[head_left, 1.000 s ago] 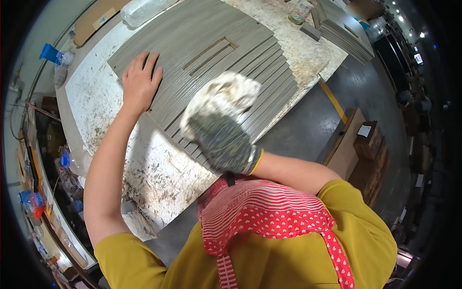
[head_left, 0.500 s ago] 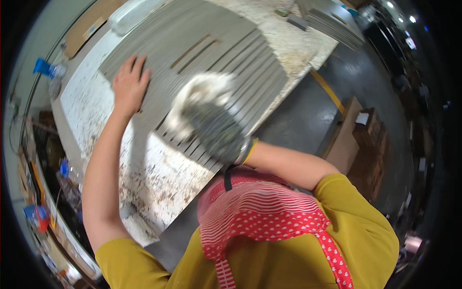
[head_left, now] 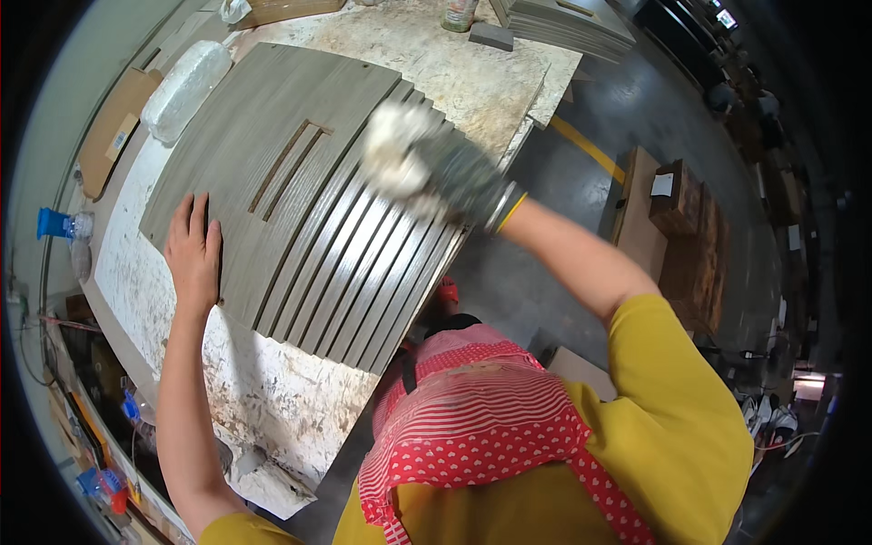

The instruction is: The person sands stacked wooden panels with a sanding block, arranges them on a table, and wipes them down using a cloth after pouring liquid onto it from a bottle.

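Observation:
A fanned stack of grey wood-grain boards [head_left: 245,127] lies on a white, stained worktable [head_left: 309,409]. Two narrow brown-edged slots show in the top board, and the edges of the others step down toward me. My bare left hand [head_left: 193,259] rests on the left edge of the top board, fingers stretched out flat. A grey work glove covers my right hand [head_left: 465,177], which grips a bunched white cloth [head_left: 395,154]. That cloth sits on the stepped edges at the boards' far right side, both blurred by motion.
Left of the boards lies a clear plastic-wrapped bundle [head_left: 186,89]. At the far side stand a can [head_left: 459,14], a small grey block [head_left: 491,36] and another stack of boards [head_left: 568,32]. Brown cartons [head_left: 686,245] are on the floor at right.
My right hand has swept the cloth away from me, from the near part of the stepped edges to their far end. My left hand stays at the board's left edge. The view has shifted.

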Available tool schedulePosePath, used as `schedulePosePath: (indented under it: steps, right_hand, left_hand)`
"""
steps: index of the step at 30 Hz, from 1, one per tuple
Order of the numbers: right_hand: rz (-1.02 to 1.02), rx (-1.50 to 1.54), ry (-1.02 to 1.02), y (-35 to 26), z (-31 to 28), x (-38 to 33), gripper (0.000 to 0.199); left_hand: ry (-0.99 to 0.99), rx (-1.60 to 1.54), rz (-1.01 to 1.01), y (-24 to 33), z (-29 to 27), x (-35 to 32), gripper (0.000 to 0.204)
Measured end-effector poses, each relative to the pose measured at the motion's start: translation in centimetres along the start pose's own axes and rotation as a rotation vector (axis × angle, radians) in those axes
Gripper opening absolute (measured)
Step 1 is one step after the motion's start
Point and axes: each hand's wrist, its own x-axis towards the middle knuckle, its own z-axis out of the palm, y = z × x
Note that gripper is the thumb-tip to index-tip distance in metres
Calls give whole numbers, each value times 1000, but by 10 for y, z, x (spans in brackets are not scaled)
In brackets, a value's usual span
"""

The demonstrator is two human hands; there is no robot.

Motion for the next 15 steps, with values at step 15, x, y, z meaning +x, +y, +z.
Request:
schedulePosePath:
  steps: [15]
  right_hand:
    - [-293,-271,-74,-98,50,-41,35]
  left_hand:
    - [86,-10,20,-5,9,3,45]
